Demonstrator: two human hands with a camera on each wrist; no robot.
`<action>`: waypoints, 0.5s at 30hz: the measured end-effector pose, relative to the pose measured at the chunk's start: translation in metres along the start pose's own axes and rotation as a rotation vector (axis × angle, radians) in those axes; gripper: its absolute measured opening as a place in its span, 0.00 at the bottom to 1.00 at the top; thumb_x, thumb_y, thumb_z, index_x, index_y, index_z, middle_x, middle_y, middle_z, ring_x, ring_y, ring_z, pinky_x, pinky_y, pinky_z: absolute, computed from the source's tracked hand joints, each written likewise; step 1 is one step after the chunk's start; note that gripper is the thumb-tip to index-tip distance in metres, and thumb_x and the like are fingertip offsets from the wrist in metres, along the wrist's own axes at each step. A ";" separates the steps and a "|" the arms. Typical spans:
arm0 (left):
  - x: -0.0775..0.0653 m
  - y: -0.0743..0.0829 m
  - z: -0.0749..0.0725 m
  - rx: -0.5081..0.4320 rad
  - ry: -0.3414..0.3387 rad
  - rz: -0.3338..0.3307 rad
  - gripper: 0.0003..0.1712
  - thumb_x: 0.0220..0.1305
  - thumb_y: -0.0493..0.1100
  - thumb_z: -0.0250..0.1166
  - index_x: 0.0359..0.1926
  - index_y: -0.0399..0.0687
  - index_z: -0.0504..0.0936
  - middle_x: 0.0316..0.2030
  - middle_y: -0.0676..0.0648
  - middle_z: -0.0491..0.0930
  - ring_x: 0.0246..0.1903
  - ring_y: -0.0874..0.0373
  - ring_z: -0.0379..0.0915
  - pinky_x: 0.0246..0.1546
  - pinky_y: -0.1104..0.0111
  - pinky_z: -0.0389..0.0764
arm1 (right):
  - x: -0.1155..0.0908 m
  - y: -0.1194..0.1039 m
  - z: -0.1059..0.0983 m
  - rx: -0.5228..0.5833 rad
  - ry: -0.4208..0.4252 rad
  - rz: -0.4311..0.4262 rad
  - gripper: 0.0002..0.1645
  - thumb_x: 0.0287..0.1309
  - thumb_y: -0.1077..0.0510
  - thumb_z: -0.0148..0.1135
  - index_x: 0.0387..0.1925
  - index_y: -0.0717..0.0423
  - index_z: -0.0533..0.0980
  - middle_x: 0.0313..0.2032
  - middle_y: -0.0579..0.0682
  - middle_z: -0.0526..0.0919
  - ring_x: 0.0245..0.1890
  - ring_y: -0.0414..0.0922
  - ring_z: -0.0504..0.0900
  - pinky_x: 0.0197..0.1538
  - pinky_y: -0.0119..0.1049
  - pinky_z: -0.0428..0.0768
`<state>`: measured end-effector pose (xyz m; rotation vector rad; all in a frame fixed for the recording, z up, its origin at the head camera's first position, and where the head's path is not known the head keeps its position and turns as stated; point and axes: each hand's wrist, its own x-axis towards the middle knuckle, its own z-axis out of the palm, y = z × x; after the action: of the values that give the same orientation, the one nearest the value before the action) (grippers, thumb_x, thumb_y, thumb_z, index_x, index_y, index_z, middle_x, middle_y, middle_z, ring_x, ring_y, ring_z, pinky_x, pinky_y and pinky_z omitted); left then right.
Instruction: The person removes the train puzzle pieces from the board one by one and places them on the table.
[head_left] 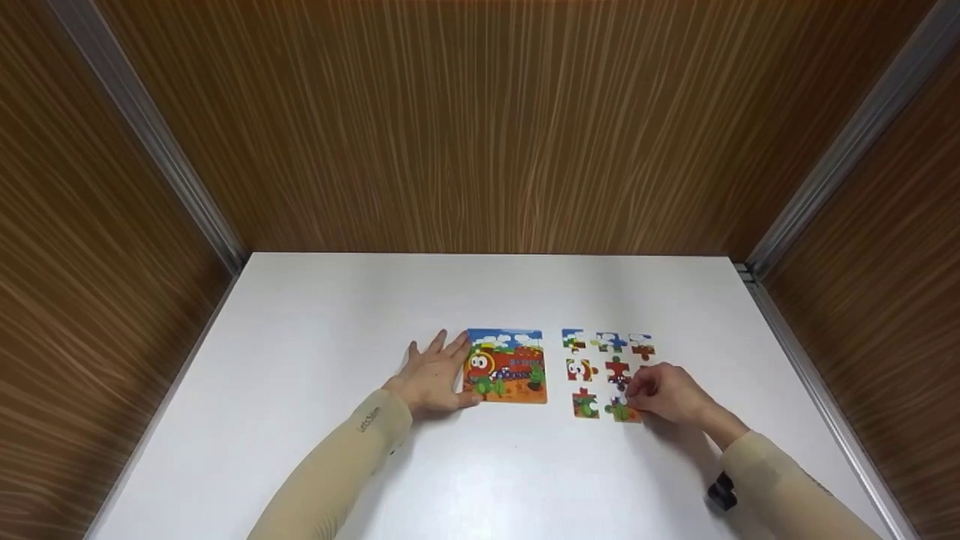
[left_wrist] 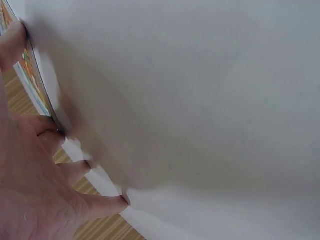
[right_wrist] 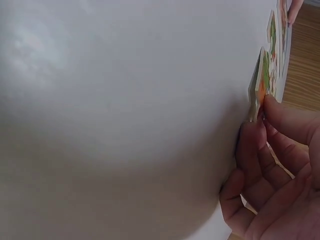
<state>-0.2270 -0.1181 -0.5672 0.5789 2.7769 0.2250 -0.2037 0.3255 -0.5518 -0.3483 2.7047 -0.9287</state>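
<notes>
A square picture board (head_left: 504, 367) with a cartoon train lies on the white table. My left hand (head_left: 433, 379) spreads its fingers along the board's left side, with thumb and index fingertip at that edge. To the right, several jigsaw pieces are laid out in loose rows. At the lower middle of these, my right hand (head_left: 667, 394) pinches a green and orange jigsaw piece (right_wrist: 263, 80) between thumb and finger. In the right wrist view this piece tilts, one side raised off the table. My right hand partly hides the pieces at the lower right.
Left of the held piece lies a jigsaw piece with green on orange (head_left: 585, 405). A piece with a cartoon eye (head_left: 579, 370) lies above it. Wood-grain panels (head_left: 487, 127) enclose the white table (head_left: 480, 480) at the back and sides.
</notes>
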 end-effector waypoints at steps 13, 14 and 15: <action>-0.002 -0.001 -0.001 -0.006 0.009 0.013 0.66 0.68 0.81 0.62 0.93 0.52 0.51 0.93 0.50 0.47 0.93 0.36 0.41 0.83 0.22 0.54 | 0.002 -0.002 0.000 -0.039 0.026 -0.008 0.05 0.65 0.63 0.78 0.34 0.53 0.88 0.30 0.46 0.87 0.30 0.39 0.77 0.32 0.28 0.74; -0.002 -0.001 0.000 -0.007 0.008 0.013 0.66 0.68 0.81 0.62 0.93 0.52 0.51 0.93 0.50 0.47 0.93 0.36 0.41 0.83 0.22 0.54 | 0.002 -0.003 0.000 -0.042 0.030 -0.010 0.04 0.65 0.63 0.77 0.34 0.53 0.88 0.31 0.47 0.88 0.30 0.39 0.78 0.32 0.29 0.74; -0.001 -0.001 0.000 -0.007 0.006 0.012 0.66 0.68 0.81 0.62 0.93 0.52 0.51 0.93 0.50 0.47 0.93 0.37 0.41 0.83 0.22 0.53 | 0.003 -0.005 0.000 -0.043 0.035 -0.008 0.04 0.66 0.63 0.77 0.35 0.53 0.88 0.32 0.47 0.88 0.31 0.40 0.78 0.32 0.29 0.75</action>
<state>-0.2263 -0.1196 -0.5669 0.5950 2.7784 0.2389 -0.2059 0.3212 -0.5494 -0.3549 2.7607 -0.8885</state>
